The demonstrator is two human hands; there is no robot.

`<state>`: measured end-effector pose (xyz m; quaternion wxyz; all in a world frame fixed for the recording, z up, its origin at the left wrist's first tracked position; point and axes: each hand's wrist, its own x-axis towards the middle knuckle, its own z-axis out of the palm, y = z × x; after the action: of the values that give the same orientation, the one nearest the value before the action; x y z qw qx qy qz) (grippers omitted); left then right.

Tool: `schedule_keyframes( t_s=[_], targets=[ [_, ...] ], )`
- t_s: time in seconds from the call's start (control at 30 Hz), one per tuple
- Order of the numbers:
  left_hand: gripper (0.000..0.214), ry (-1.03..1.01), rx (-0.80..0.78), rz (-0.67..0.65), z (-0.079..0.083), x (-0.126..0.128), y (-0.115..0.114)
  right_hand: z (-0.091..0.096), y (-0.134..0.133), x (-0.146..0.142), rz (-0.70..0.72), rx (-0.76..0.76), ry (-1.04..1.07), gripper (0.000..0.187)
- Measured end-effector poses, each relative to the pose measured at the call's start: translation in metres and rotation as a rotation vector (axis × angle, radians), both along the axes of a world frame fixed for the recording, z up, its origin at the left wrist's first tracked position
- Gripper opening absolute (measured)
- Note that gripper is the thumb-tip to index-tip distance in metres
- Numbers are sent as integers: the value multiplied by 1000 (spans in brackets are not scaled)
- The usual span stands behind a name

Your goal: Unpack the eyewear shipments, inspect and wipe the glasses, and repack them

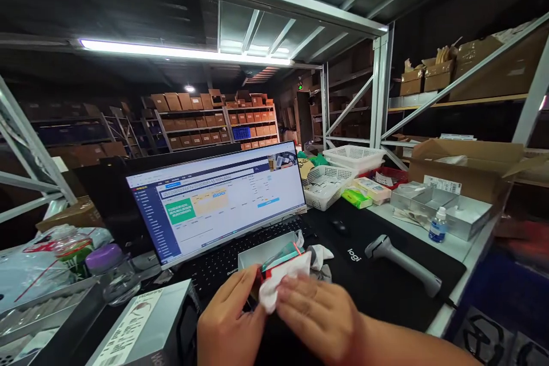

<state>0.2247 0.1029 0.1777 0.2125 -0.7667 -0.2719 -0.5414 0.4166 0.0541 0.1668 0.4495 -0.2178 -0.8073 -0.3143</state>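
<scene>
My left hand [234,314] is closed around a flat glossy piece with a red edge and a teal sheen [281,257]; its kind is not clear, and fingers and cloth cover part of it. My right hand [319,309] presses a crumpled white cloth [294,271] against that piece, fingers together over the cloth. Just behind both hands, an open pale grey box [263,249] rests over the front of the keyboard [223,260]. Grey and white crumpled fabric [321,256] lies at the right of the held piece.
A monitor [223,200] stands ahead. On the black mat are a mouse [338,226] and a barcode scanner [403,266]. At right are white baskets [328,186], a blue-liquid bottle [437,226] and a carton [467,163]. A labelled box [141,320] and purple-lidded jar [111,271] stand left.
</scene>
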Motion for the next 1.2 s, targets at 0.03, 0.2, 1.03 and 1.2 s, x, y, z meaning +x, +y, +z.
schedule_keyframes(
  t_s=[0.03,0.2,1.03,1.2],
  targets=[
    [20,-20,-6,2,1,1,-2,4,1,4,-2,-55,59,31],
    [15,-86,-30,-16,6,5,-7,13,1,3,-78,-78,314,41],
    [15,-115,126,176,6,-27,5,17,13,-27,114,-58,186,35],
    [8,-275,-18,182,16,-28,0,35,57,14,177,-550,873,14]
  ],
)
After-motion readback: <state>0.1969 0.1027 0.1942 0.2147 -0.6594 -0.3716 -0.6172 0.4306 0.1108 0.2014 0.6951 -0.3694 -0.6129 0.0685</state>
